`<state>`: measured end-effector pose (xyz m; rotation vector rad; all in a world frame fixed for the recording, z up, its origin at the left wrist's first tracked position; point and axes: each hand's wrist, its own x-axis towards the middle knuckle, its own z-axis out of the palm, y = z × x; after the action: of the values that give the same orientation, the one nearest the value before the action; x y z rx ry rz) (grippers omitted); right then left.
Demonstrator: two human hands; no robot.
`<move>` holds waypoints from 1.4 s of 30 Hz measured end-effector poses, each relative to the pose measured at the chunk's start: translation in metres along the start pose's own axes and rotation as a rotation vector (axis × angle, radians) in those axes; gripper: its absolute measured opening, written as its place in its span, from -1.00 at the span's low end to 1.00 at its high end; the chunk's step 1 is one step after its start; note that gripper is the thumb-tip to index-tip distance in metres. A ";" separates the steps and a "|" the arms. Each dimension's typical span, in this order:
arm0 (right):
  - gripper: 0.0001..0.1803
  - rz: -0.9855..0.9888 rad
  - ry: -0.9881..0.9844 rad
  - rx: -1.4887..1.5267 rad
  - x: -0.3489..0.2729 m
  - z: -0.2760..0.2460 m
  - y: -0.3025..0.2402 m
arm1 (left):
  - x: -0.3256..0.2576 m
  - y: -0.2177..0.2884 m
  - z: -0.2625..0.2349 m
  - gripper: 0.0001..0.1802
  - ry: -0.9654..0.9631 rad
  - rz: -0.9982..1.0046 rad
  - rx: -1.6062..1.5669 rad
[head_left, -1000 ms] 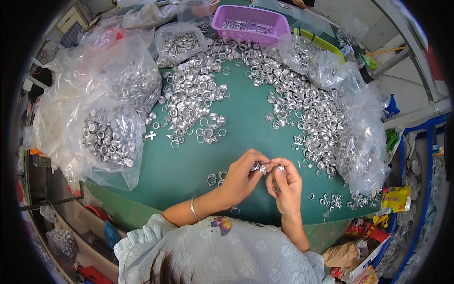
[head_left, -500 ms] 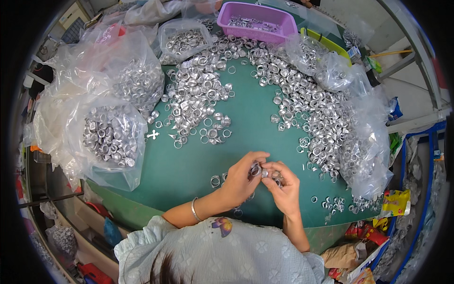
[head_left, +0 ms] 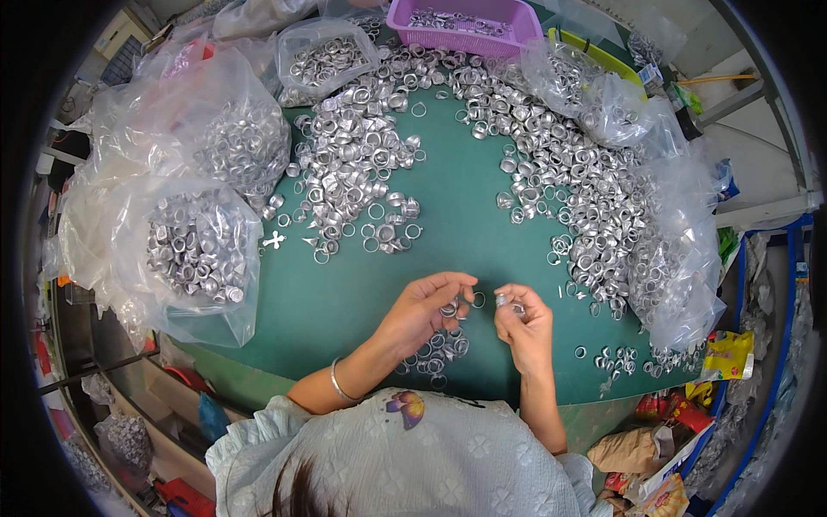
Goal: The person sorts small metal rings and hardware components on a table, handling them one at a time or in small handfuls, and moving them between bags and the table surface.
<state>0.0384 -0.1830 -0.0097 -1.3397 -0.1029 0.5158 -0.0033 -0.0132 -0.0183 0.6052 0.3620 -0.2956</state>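
My left hand [head_left: 413,308] curls around a few silver rings [head_left: 450,308] above the near middle of the green table. One thin ring [head_left: 479,300] shows by its fingertips. Just to the right, my right hand [head_left: 527,332] is closed with silver rings [head_left: 514,307] at its fingers; how many it holds is hidden. A gap separates the two hands. On the table below my left hand lies a small loose group of rings [head_left: 444,349]. Two bigger ring heaps spread farther off, a left heap [head_left: 353,164] and a right heap [head_left: 586,189].
Clear plastic bags of rings [head_left: 198,246] stand along the left edge, and more bags [head_left: 676,276] line the right. At the back sit a purple basket [head_left: 465,39] and a yellow-green tray [head_left: 603,56]. A small cross-shaped piece [head_left: 274,240] lies beside the left heap.
My hands have moved apart, the left one shifting left and the right one slightly right. More of the small ring group beneath my left hand shows. The whole view has shifted slightly.
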 end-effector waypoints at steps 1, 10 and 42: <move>-0.83 -0.057 0.022 -0.166 -0.001 0.002 0.002 | -0.002 -0.003 0.002 -0.78 0.055 -0.027 0.028; -0.83 0.179 0.091 0.134 -0.010 -0.023 0.015 | -0.002 -0.006 -0.003 -0.71 0.072 0.481 1.541; -0.76 -0.298 -0.023 -0.141 -0.048 -0.049 -0.013 | -0.008 -0.034 0.058 -0.72 -0.291 -0.340 0.123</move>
<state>0.0171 -0.2489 0.0011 -1.4260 -0.3577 0.2753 -0.0096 -0.0735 0.0123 0.6097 0.1640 -0.7276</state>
